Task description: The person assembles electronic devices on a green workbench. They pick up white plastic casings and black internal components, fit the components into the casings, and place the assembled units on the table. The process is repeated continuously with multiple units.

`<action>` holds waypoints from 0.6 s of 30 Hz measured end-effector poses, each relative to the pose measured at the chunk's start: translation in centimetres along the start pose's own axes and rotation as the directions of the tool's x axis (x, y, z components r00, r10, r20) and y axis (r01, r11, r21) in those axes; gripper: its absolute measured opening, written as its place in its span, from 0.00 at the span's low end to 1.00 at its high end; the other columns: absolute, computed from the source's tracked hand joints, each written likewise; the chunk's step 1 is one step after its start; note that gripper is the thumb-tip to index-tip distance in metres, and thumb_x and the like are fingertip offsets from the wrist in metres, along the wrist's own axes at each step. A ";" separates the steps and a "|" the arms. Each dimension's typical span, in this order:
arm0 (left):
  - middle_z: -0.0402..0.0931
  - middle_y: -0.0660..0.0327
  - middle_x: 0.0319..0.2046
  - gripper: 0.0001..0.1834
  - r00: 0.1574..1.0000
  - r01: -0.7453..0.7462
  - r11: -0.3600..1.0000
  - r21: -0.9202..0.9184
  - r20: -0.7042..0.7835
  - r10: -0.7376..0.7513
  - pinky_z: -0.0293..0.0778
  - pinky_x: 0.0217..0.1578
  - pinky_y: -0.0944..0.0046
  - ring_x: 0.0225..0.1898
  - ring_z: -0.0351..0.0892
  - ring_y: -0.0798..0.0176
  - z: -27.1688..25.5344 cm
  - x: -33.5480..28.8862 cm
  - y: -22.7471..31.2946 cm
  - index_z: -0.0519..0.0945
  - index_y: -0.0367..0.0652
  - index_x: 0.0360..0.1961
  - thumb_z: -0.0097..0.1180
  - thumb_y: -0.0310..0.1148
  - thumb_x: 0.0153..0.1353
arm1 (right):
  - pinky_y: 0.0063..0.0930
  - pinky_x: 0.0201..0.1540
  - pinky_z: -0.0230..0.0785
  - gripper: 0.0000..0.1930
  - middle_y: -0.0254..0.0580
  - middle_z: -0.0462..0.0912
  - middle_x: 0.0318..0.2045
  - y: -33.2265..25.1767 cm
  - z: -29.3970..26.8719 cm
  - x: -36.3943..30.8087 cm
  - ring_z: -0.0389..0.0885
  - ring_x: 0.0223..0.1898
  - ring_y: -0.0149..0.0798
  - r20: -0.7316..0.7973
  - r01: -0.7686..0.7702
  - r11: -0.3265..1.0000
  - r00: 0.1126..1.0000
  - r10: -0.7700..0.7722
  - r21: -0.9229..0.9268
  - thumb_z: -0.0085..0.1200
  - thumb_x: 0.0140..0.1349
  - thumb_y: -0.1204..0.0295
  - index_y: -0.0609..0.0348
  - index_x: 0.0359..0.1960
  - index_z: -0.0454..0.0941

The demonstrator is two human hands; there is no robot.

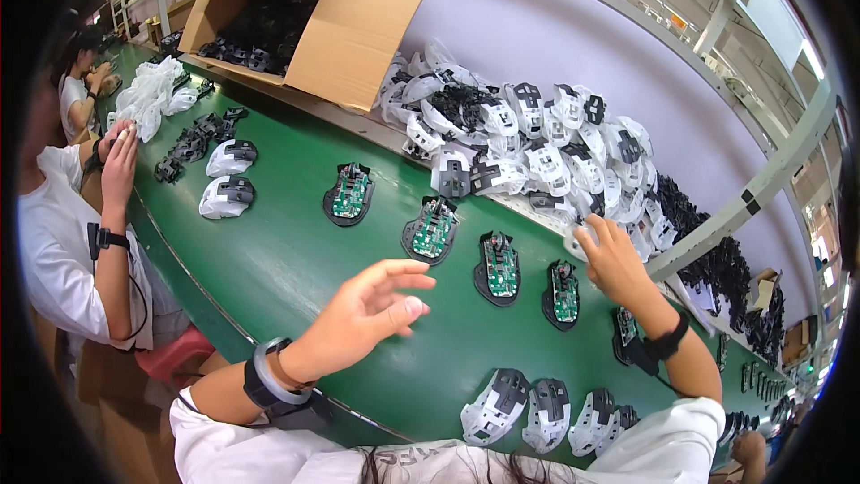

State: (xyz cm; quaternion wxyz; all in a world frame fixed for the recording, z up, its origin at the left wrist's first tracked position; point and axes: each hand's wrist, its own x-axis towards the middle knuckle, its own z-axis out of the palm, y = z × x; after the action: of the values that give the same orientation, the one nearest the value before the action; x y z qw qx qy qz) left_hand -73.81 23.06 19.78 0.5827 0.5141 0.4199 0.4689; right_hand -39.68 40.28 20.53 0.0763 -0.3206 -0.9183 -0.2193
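My left hand [363, 312] hovers over the green conveyor belt [278, 251], fingers spread and holding nothing. It is nearest a black mouse base with a green circuit board [431, 229]. My right hand [612, 255] reaches to the edge of the pile of white and black mouse shells [537, 143] and touches a white shell; whether it grips the shell is unclear. Two more mouse bases with circuit boards [499, 268] [562, 294] lie between my hands. Another base [349, 194] lies further left.
Assembled white and black mouse shells [537, 408] lie near my body, and two more [228, 177] at the left. An open cardboard box [296, 9] holds black parts. A person in white [63, 251] sits at my left. Black parts are heaped at the far right [726, 269].
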 end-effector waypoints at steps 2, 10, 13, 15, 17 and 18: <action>0.61 0.46 0.61 0.35 0.969 0.243 0.846 -0.474 0.156 -0.191 0.75 0.46 0.56 0.55 0.70 0.49 0.0 1.4 -1.2 0.54 0.44 0.67 0.47 0.51 0.65 | 0.43 0.52 0.65 0.30 0.53 0.68 0.52 -4.6 -2.9 2.7 0.69 0.52 0.52 -0.217 0.122 0.971 0.973 -0.076 0.208 0.57 0.46 0.78 0.55 0.55 0.66; 0.72 0.54 0.52 0.23 0.980 0.198 0.701 -0.685 0.147 -0.133 0.72 0.54 0.58 0.52 0.75 0.58 -2.1 1.7 -3.0 0.63 0.36 0.61 0.44 0.33 0.66 | 0.34 0.44 0.69 0.12 0.41 0.82 0.37 -11.0 -7.0 13.3 0.79 0.40 0.41 -0.532 0.499 0.664 0.828 -0.176 0.557 0.61 0.55 0.70 0.57 0.40 0.79; 0.72 0.52 0.53 0.23 0.961 0.242 0.635 -0.734 0.091 -0.261 0.71 0.55 0.58 0.53 0.74 0.57 -2.6 2.7 -4.6 0.62 0.33 0.61 0.44 0.26 0.64 | 0.32 0.37 0.73 0.13 0.45 0.83 0.32 -2.9 1.0 21.5 0.81 0.32 0.41 -0.320 -0.029 0.807 0.909 0.266 0.590 0.57 0.51 0.76 0.60 0.40 0.78; 0.73 0.51 0.51 0.21 0.959 0.263 0.645 -0.718 0.120 -0.257 0.73 0.52 0.58 0.51 0.76 0.54 -2.3 3.3 -4.1 0.63 0.32 0.59 0.42 0.28 0.66 | 0.38 0.39 0.73 0.15 0.46 0.83 0.34 2.4 7.7 23.8 0.81 0.34 0.46 -0.279 -0.109 0.936 0.937 0.209 0.336 0.58 0.49 0.75 0.58 0.41 0.79; 0.74 0.50 0.50 0.20 0.950 0.276 0.657 -0.702 0.097 -0.295 0.75 0.50 0.59 0.49 0.77 0.53 -2.5 2.5 -2.9 0.64 0.32 0.58 0.40 0.29 0.67 | 0.42 0.41 0.72 0.14 0.48 0.83 0.34 1.3 9.5 25.9 0.81 0.35 0.49 -0.242 -0.153 0.943 0.943 0.228 0.294 0.57 0.48 0.74 0.58 0.39 0.80; 0.74 0.50 0.50 0.20 0.959 0.252 0.658 -0.710 0.092 -0.268 0.78 0.44 0.59 0.47 0.79 0.51 -2.5 2.2 -3.0 0.64 0.36 0.58 0.40 0.32 0.68 | 0.43 0.42 0.72 0.13 0.48 0.83 0.34 0.7 10.1 26.2 0.81 0.36 0.50 -0.212 -0.182 0.946 0.947 0.243 0.269 0.57 0.48 0.74 0.57 0.38 0.80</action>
State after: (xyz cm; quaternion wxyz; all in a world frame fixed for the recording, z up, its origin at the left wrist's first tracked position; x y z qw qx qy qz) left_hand -75.50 25.59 16.49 0.7928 0.1769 0.2795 0.5119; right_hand -59.71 59.89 19.07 0.2504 -0.3773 -0.8818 -0.1320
